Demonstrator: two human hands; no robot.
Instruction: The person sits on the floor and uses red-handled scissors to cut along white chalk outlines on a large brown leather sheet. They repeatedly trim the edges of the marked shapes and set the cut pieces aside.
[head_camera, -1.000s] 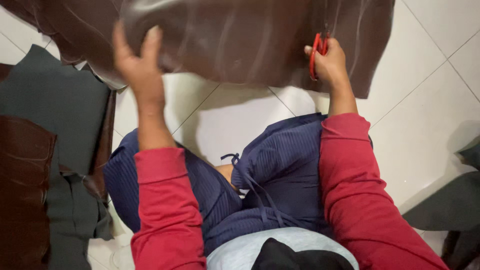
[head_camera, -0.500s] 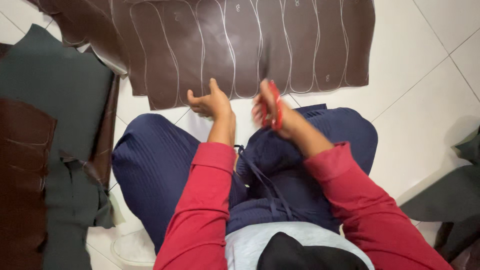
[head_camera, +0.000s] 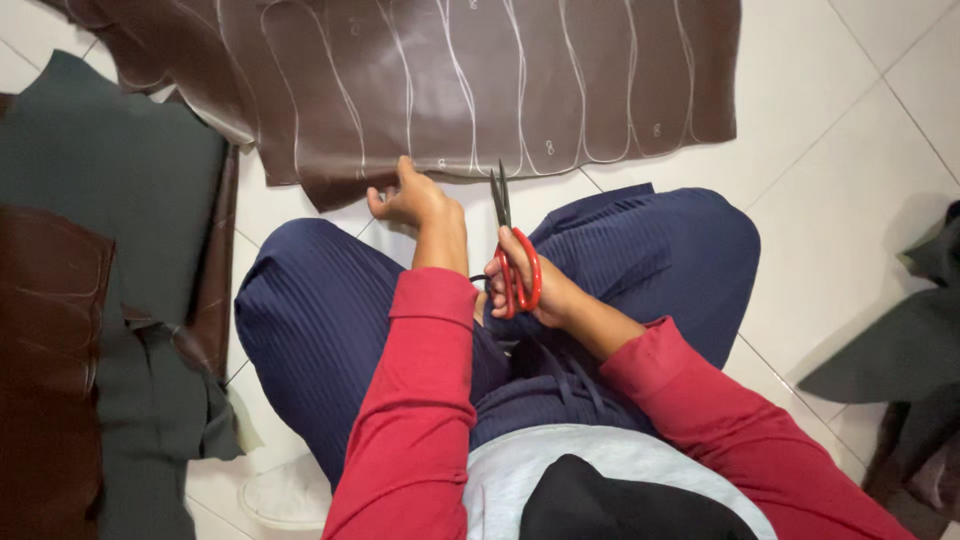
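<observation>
I am pinching the near edge of the brown leather sheet marked with white chalk curves (head_camera: 450, 80) on the tiled floor (head_camera: 850, 150) with my left hand (head_camera: 415, 200). My right hand (head_camera: 535, 285) is gripping red-handled scissors (head_camera: 512, 250), blades closed just short of that edge; if the leather slackens, the cut could wander off the chalk line.

You sit on a white tiled floor (head_camera: 850, 150) with grey grout lines. Directly on it ahead of you lies a brown leather sheet (head_camera: 450, 80) marked with white chalk outlines. To your left lie dark green fabric pieces (head_camera: 110, 180) and a glossy brown piece (head_camera: 45, 330); more dark scraps (head_camera: 910, 340) lie on your right.
</observation>
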